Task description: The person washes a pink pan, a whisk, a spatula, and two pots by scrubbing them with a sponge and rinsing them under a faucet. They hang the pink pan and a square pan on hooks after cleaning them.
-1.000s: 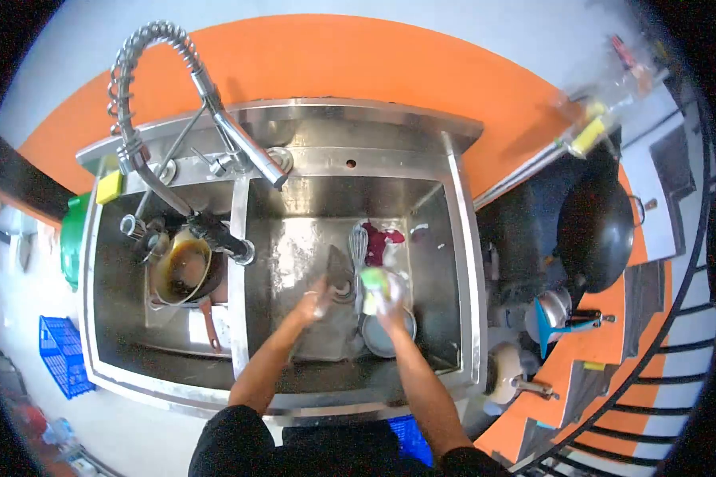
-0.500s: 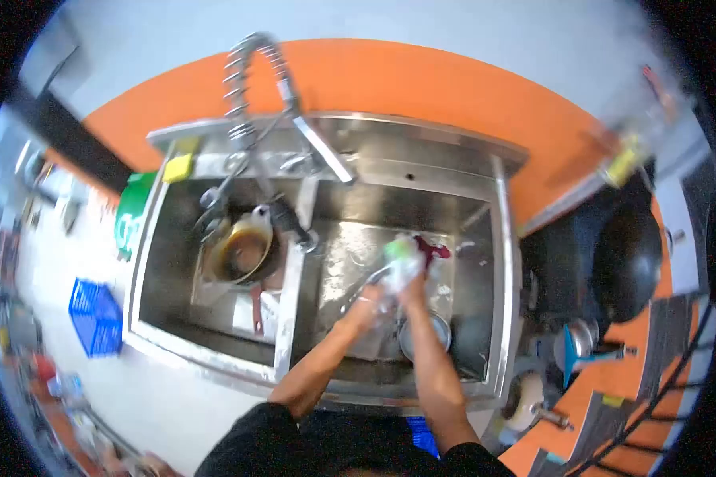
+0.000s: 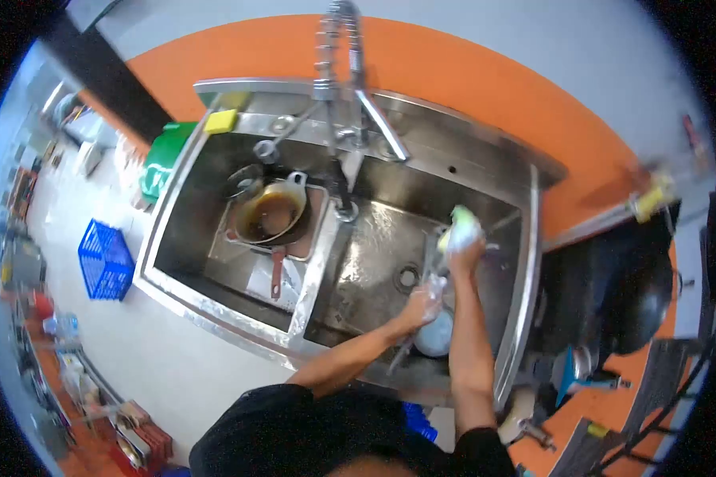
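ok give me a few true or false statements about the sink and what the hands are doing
1. The right hand holds a green and white sponge. True.
2. The left hand rests in the left basin. False: it is in the right basin, holding a utensil whose kind I cannot tell.
3. A dirty pot sits in the left basin. True.
4. The blue crate stands inside the sink. False: it is on the floor beside the sink.
5. A yellow sponge lies on the sink's back ledge. True.
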The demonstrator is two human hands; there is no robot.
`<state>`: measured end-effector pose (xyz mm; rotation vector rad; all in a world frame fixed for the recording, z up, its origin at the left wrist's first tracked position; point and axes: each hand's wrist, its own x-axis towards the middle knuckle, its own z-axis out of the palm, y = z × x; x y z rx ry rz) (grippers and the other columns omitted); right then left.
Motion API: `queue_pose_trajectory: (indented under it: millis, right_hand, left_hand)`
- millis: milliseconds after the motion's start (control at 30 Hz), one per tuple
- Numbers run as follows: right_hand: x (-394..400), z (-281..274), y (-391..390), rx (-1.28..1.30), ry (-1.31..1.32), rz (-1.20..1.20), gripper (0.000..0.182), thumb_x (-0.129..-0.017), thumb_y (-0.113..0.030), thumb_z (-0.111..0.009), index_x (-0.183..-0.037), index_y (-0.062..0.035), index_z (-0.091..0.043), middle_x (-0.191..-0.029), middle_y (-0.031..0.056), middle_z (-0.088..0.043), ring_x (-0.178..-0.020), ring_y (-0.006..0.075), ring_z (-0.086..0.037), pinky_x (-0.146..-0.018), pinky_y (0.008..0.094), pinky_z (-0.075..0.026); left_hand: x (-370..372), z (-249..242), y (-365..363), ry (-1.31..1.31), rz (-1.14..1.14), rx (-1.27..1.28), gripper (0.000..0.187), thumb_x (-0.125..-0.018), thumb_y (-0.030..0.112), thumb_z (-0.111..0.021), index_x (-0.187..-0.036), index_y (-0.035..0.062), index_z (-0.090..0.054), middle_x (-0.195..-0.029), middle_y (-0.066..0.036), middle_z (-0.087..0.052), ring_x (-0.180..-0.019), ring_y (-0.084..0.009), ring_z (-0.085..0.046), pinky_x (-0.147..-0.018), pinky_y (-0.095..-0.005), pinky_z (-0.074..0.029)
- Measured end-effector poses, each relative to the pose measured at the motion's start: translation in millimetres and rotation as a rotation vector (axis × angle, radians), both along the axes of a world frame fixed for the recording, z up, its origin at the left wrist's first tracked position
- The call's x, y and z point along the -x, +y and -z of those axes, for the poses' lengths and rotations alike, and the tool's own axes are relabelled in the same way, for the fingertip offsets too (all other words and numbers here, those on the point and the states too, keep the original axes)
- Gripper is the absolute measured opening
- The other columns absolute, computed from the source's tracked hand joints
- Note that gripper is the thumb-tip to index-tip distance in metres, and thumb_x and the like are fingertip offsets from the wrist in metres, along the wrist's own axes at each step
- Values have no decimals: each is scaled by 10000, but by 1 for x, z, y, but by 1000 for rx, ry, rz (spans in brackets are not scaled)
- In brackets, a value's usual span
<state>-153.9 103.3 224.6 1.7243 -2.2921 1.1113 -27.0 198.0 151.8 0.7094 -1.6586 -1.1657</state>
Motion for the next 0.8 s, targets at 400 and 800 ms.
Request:
queue_pose_trajectory:
  millis: [400,800]
  right_hand:
    - [-1,-44,0,123,-829,126,190,-812,-46,-518,-975,-65,-614,-959,48,-591,-820,166,-587,-686,292,-480]
    - [-45,-53,67,206,-1076,-536,289,-790,-97,-551,-1059,5,-574,-1029,164,-608,-1044,303,-526,-946,394,-379]
  left_hand:
    - [1,-15,0,-218,-80,435,140,-783,15,-506,-921,19,-528,-746,-141,-550,-690,-322,-536,-629,-423,-442]
    - [-13,-129,-36,750,-301,-795,205,-921,183,-478,-1034,25,-540,-877,-53,-566,-800,-161,-569,-617,-302,-496]
